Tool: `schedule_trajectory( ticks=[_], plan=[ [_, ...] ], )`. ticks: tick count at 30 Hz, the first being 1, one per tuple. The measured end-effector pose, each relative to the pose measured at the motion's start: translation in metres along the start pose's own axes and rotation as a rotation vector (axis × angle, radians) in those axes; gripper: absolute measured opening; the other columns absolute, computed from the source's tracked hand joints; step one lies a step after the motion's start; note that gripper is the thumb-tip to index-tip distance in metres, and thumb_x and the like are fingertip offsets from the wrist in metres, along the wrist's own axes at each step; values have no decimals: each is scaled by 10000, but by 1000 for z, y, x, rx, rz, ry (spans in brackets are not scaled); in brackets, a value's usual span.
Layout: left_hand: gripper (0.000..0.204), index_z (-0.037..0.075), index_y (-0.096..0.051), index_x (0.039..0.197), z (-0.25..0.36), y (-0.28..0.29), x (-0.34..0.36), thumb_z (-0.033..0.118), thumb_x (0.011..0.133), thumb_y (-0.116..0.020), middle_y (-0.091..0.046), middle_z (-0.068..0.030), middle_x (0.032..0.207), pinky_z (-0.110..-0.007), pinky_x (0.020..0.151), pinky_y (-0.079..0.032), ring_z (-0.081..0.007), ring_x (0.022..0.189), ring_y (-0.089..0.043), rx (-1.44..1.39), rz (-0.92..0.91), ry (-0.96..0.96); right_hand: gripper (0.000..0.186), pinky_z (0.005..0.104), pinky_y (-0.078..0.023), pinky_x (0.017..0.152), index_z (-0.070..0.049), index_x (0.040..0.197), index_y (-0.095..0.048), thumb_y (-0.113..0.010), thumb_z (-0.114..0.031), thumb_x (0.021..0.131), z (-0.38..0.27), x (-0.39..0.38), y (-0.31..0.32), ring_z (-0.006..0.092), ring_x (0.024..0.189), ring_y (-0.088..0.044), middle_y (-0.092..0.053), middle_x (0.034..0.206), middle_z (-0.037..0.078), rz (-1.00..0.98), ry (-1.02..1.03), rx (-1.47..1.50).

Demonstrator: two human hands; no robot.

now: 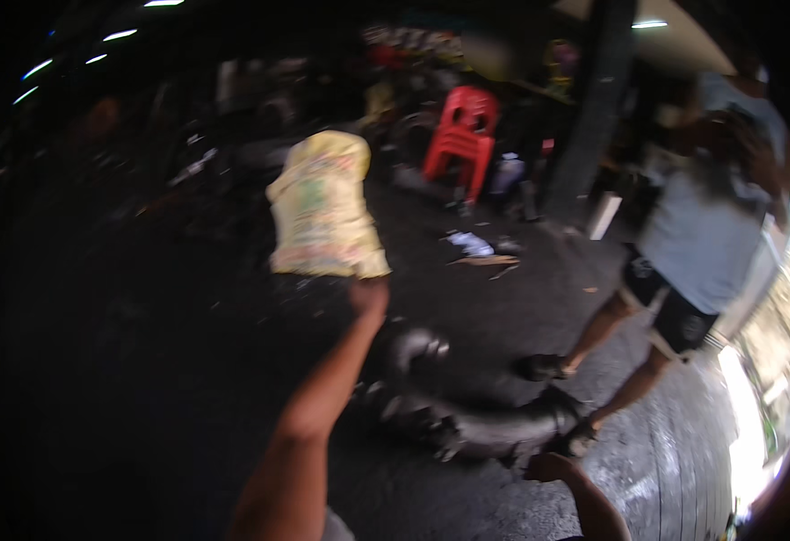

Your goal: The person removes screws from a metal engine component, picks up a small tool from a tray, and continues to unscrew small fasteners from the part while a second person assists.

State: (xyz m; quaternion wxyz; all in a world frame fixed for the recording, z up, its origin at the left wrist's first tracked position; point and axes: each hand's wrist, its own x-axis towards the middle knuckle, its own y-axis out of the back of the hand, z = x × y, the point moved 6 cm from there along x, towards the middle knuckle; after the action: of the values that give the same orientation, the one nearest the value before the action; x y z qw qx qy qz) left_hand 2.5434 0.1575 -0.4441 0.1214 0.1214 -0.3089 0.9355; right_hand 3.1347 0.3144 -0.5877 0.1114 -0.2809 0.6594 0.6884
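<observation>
Stretched out ahead, my left hand [368, 296] is closed on the lower right corner of a yellow woven sack [323, 207] with faded green and red print. The sack bulges away from me, and blur hides the exact finger grip. Lower right, my right hand [552, 467] is curled closed, with no object visible in it. It hangs low in front of a large dark curved pipe [494, 431] on the floor; whether it touches the pipe I cannot tell. A smaller bent pipe piece [417, 345] sits just beyond.
A person [706, 225] in a light sleeveless top and dark shorts stands at the right, feet beside the pipe. Stacked red plastic chairs [465, 135] stand farther back, near a dark pillar [593, 117]. White scraps [470, 242] and sticks lie on the dark floor [169, 361].
</observation>
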Motion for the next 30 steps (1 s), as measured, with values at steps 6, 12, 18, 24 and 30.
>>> schedule_trajectory(
  ticks=[6,12,18,24,30],
  plan=[
    [714,-13,-299,1483,46,48,11,42,869,-659,-655,-119,1147,-321,898,-498,-192,1055,-621,284,111,-18,505,420,-533,789,-70,995,-720,-561,-539,891,0,36,46,318,937,-674,-707,1017,131,-162,-452,282],
    [726,69,-403,1433,57,89,-14,273,803,-702,-689,-202,1058,-445,914,-506,-367,1026,-654,877,113,98,526,425,-515,844,-64,1025,-707,-538,-544,892,-18,30,71,330,972,-663,-695,1013,165,-115,-440,335],
    [754,50,-368,1454,55,99,-20,235,796,-686,-636,-263,1163,-457,967,-485,-407,1095,-613,1017,60,119,485,417,-532,853,-97,965,-729,-685,-542,778,-5,17,55,318,950,-680,-713,962,145,-16,-574,502],
    [727,74,-357,1468,64,118,-25,243,827,-658,-611,-254,1225,-451,978,-487,-396,1119,-606,1092,-2,212,422,360,-556,754,-93,953,-726,-748,-472,771,-10,23,62,243,758,-716,-720,738,97,47,-551,424],
    [649,133,-373,1461,61,85,-46,183,850,-584,-604,-222,1246,-472,972,-496,-365,1157,-595,1583,-535,174,471,385,-549,778,-115,926,-719,-730,-558,766,9,28,31,259,847,-700,-718,870,87,40,-361,246]
  ],
)
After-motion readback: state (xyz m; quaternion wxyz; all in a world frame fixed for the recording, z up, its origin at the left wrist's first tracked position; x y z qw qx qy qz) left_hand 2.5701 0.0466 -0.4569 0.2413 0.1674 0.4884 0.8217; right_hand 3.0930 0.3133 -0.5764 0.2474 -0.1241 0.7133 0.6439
